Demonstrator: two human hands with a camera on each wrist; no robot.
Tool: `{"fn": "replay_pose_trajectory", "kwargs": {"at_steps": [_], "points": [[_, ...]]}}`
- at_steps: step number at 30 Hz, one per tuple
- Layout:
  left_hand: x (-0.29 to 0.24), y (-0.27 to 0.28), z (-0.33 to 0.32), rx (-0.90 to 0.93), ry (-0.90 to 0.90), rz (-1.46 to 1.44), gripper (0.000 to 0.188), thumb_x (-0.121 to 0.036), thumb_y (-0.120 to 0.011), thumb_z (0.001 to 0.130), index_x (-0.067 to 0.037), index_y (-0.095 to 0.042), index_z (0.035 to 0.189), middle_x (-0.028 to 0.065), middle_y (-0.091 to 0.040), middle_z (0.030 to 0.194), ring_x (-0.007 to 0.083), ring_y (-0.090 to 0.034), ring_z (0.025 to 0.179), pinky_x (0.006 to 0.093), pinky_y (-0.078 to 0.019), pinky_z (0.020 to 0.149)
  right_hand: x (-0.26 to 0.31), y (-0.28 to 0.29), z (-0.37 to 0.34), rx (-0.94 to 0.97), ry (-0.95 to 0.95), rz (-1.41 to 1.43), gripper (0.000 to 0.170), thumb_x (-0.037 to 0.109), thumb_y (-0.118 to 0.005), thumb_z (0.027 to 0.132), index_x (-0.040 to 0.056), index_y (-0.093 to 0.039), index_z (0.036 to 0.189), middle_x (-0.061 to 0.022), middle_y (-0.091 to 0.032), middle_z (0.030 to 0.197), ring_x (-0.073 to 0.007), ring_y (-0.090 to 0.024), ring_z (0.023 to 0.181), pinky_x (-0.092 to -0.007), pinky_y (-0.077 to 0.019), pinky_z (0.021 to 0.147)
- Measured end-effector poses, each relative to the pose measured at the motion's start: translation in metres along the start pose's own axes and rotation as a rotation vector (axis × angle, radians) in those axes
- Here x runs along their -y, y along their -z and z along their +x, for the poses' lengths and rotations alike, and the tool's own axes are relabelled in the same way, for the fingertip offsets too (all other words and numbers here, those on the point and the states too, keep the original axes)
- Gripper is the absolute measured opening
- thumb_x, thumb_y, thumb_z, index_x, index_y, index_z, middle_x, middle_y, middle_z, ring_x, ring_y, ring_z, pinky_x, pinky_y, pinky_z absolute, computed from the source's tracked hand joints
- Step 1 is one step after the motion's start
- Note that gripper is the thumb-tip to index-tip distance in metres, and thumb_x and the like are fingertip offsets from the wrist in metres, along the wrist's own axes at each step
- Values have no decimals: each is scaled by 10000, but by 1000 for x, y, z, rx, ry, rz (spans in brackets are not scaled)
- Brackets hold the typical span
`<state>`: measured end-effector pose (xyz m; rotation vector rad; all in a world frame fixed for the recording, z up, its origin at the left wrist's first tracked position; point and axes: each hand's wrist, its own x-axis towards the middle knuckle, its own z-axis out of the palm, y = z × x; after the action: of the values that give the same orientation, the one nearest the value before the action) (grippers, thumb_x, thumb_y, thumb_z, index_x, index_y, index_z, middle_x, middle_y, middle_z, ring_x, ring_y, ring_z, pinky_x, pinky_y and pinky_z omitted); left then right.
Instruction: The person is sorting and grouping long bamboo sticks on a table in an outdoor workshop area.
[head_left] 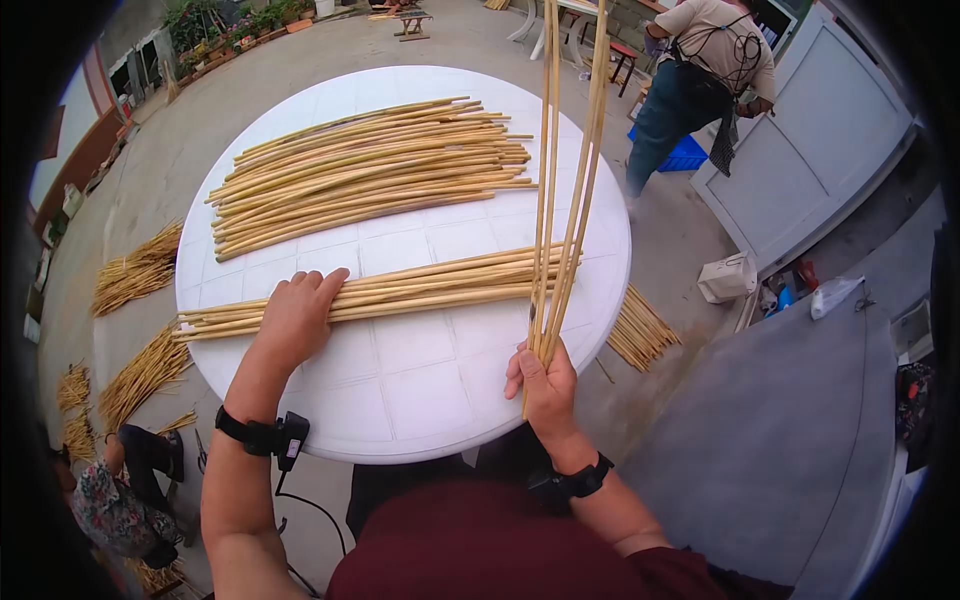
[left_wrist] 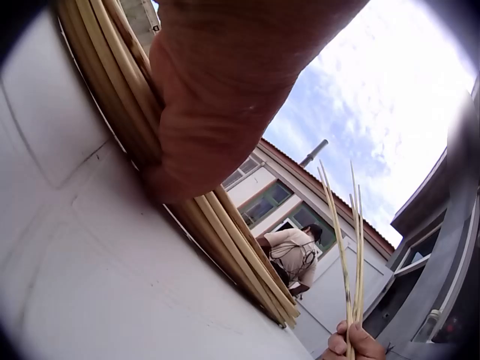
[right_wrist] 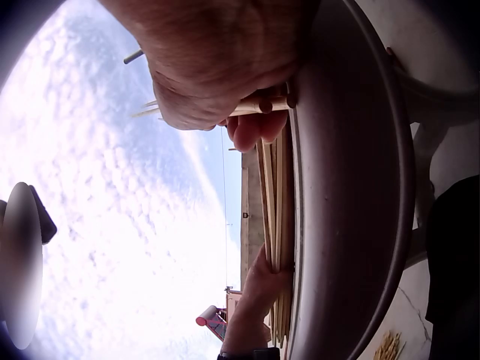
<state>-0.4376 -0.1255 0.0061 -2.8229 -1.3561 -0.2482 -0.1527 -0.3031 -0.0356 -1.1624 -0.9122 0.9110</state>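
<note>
My left hand (head_left: 298, 318) lies over a small bundle of pale sticks (head_left: 430, 287) across the near half of the white round table (head_left: 400, 400); the left wrist view shows the hand (left_wrist: 217, 112) against those sticks (left_wrist: 232, 247), fingertips hidden. At the table's near right, my right hand (head_left: 545, 385) grips several long thin sticks (head_left: 550, 240) near their lower ends, and they stand roughly upright. Their cut ends (right_wrist: 266, 106) show beside the curled fingers of my right hand (right_wrist: 225, 67) in the right wrist view. A larger row of sticks (head_left: 370, 170) covers the far half of the table.
More stick bundles (head_left: 138, 270) lie on the ground to the left, and another (head_left: 642, 328) lies right of the table. One person (head_left: 700, 70) stands at the back right near a grey door panel (head_left: 805, 130); another (head_left: 118, 500) sits at lower left. A white bag (head_left: 727, 278) stands right.
</note>
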Motion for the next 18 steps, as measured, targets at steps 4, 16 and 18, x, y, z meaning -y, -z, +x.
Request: {"fn": "replay_pose_trajectory", "kwargs": {"at_steps": [4,16,18], "points": [[3,-7,1,-60,-28,-2,455,75,-610,732,-101,-580,1150,126,-645,882,359,-628,858,464,-513,739,5,1,-1,15,-15,-17,167,146,-517,1028,-18,-523,1058,-77,-612,804,-110,-582,597,-243,-485,581],[-36,32,7,331,84,-305,599,-36,-694,753,-130,-543,1325,186,-654,1038,374,-641,977,456,-522,856,3,3,-2,17,-8,52,148,112,-516,1013,-23,-528,1071,-74,-613,796,-110,-585,591,-240,-484,570],[-32,29,6,194,-23,-297,625,-148,-729,786,-152,-516,1374,172,-628,1094,366,-612,1029,456,-508,904,4,3,-3,17,-3,33,145,108,-519,1009,-23,-531,1070,-75,-613,793,-111,-584,589,-244,-484,570]]}}
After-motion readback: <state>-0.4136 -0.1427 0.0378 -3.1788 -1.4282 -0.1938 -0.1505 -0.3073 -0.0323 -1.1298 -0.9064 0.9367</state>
